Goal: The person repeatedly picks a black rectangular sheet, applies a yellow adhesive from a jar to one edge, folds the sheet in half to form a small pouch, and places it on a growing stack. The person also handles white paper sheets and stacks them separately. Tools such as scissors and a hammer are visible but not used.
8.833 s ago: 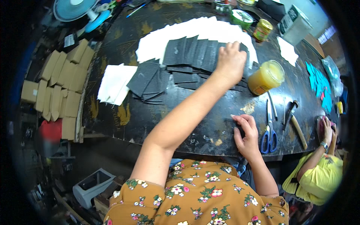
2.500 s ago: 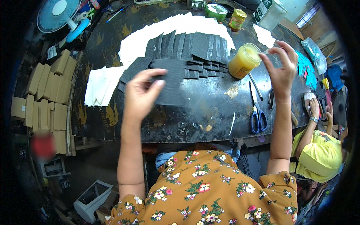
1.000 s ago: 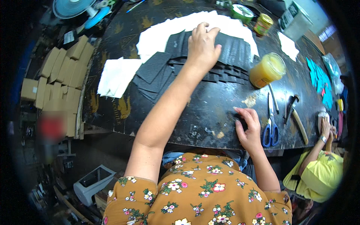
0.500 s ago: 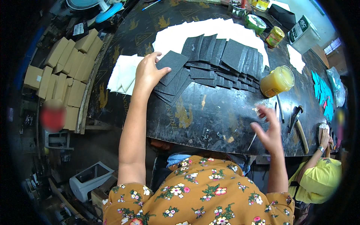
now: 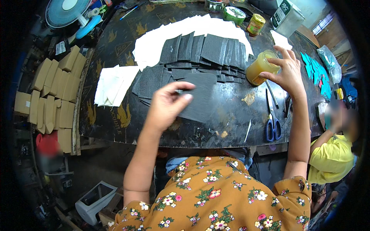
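By the jar (image 5: pixel 256 73), right hand (image 5: pixel 286 73) half-curled, thumb apart

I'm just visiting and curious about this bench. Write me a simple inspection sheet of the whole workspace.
Surface: dark table, gold markings, pale stains.
Job's things: overlapping gray sheets; fanned white sheets; white stack at left; open jar with yellowish contents.
Clutter: scissors, white sliver, pen, teal pieces.
Left hand: pinches a dark sheet, blurred.
Right hand: fingers by the jar's mouth; contact unclear.
Cables: none clearly seen; it is dark under the table.
Surroundings: blue fan and tan cardboard at left; a co-worker in a yellow shirt at right.
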Demonstrator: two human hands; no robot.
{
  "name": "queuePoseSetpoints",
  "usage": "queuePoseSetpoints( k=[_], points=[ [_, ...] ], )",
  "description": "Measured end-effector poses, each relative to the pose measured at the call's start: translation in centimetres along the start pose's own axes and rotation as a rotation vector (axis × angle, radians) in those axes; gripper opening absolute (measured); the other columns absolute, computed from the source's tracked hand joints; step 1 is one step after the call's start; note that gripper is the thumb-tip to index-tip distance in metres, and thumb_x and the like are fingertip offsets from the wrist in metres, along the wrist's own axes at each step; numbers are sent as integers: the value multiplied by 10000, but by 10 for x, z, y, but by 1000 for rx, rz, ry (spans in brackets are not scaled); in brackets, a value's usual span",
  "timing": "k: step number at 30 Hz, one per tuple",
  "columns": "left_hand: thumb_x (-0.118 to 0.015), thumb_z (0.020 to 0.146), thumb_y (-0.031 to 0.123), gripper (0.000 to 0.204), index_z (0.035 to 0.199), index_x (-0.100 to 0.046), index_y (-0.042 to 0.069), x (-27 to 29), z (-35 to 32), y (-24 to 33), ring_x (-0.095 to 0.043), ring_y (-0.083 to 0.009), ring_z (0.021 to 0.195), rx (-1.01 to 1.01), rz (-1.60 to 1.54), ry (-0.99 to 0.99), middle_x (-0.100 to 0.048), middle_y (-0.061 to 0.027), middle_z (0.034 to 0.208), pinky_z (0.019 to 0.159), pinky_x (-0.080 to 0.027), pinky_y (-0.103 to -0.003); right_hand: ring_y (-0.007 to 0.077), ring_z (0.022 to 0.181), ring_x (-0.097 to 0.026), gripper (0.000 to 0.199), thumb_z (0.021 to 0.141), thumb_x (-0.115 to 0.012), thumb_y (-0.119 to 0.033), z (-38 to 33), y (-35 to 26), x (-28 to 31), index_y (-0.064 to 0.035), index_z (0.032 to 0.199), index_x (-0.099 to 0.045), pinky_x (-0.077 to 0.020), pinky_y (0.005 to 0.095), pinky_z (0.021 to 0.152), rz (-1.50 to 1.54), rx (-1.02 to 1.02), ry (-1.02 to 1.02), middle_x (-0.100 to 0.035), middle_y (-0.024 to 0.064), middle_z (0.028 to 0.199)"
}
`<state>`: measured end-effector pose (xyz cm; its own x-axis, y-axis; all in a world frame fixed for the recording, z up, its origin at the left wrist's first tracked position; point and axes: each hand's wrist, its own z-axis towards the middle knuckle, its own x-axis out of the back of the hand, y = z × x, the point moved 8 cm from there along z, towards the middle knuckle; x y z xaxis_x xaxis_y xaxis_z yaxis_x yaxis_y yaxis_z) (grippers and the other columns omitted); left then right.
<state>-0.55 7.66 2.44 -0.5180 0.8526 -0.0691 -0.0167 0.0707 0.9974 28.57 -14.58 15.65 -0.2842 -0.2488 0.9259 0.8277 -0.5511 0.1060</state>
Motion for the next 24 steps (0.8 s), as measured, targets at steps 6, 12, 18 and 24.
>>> queuePoseSetpoints(
  k=[6, 12, 18, 24],
  points=[
    [-804, 911, 19, 323, 1229, -760, 44, -90, 12, -19, -691, -189, 983, -76, 393, -125, -691, -72, 1109, 900, -558, -357, 348, 1311, -623, 462, 768, -952, -412, -37, 13, 48, -154, 1127, -818, -479, 490, 1092, 129, -25, 483, -667, 126, 1461],
    [-733, 927, 14, 358, 1285, -727, 13, -105, 15, -14, -693, -390, 1034, -286, 705, -81, -646, -173, 1163, 922, -560, -469, 324, 1247, -620, 404, 857, -896, -311, -82, -10, 22, -176, 1232, -827, -482, 454, 1059, 231, 8, 157, -691, 126, 1314],
    [-750, 927, 54, 365, 1287, -720, 4, -100, 15, -18, -702, -397, 1016, -318, 766, -33, -646, -174, 1167, 901, -571, -486, 304, 1115, -619, 374, 978, -624, 0, -105, -94, -80, -29, 1328, -753, -484, 412, 1010, 938, -44, -315, -664, 149, 1112],
    [-749, 928, 66, 374, 1296, -719, 3, -100, 14, -21, -704, -398, 1019, -284, 773, -23, -648, -179, 1177, 897, -569, -488, 329, 1087, -602, 536, 864, -632, 43, -104, -102, -110, -137, 1349, -773, -463, 455, 992, 673, -30, -60, -644, 111, 1123]
  ],
)
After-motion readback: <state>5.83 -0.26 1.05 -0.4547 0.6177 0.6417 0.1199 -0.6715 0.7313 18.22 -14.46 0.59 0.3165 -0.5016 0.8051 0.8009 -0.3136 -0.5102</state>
